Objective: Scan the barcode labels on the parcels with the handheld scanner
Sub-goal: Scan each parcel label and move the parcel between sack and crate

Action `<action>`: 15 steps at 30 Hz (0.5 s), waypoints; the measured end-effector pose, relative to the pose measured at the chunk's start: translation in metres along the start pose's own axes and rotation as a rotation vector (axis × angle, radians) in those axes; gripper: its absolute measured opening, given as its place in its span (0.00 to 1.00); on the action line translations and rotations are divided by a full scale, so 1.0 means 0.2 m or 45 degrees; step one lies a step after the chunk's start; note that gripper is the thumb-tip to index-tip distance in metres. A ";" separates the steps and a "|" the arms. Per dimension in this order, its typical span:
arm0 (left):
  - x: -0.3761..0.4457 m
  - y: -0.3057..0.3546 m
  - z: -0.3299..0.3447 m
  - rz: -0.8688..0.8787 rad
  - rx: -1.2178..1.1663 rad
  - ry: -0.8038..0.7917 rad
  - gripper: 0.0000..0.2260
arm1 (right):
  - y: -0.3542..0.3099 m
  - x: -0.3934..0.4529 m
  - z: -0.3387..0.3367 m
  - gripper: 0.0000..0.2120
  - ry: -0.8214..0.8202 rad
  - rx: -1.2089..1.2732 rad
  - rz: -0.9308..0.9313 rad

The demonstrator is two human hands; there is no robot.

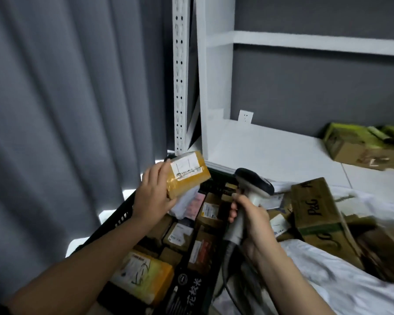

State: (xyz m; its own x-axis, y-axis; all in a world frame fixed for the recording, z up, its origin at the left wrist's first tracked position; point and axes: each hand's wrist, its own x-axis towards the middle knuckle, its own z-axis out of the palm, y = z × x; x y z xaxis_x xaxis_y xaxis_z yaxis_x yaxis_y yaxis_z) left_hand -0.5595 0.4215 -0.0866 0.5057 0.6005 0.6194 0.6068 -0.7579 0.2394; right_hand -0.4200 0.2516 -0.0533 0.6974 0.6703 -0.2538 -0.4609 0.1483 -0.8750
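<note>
- Head view: a small yellow parcel [188,172] is gripped by the left hand [154,194], label [185,168] turned up, above a black crate [114,220] filled with parcels.
- The handheld scanner [248,196] is clasped by its handle in the right hand [251,223], just right of the held parcel.

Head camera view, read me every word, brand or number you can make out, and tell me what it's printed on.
"P&G": on the cardboard box at right.
"花技长", uncertain: on the black box in the crate.
Label on the yellow parcel in the left hand: too blurred.
Other parcel labels in the crate: too blurred.
</note>
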 end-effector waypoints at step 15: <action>-0.18 0.52 -0.55 1.019 0.402 0.651 0.21 | -0.37 -0.44 -0.26 0.53 -0.296 0.131 0.105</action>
State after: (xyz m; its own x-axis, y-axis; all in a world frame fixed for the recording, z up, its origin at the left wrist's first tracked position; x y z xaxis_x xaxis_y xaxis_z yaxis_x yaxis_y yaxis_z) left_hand -0.5814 0.2928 -0.0014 0.5570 -0.2952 0.7763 0.3757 -0.7440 -0.5525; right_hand -0.4196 0.1443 0.0128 0.5156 0.8306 -0.2105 -0.5726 0.1513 -0.8057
